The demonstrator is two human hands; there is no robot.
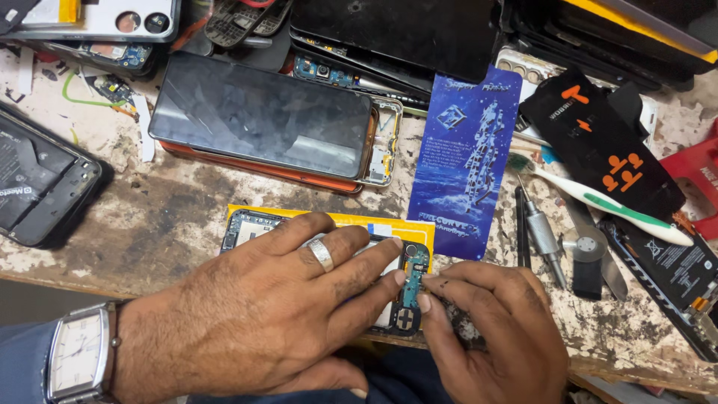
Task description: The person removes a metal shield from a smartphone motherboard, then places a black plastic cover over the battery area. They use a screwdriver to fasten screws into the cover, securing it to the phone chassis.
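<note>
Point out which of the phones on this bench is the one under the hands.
The opened phone on the yellow sheet at the near edge: the left hand presses it flat, the right hand pinches at its green board. The others lie untouched farther back.

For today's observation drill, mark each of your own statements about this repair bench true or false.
1. The left hand lies flat on the opened phone. True.
2. The right hand holds the toothbrush. False: its fingers pinch at the small green circuit board; the toothbrush lies apart.
3. A ring is on the left hand. True.
4. The blue card covers the screwdriver. False: they lie side by side.
</note>
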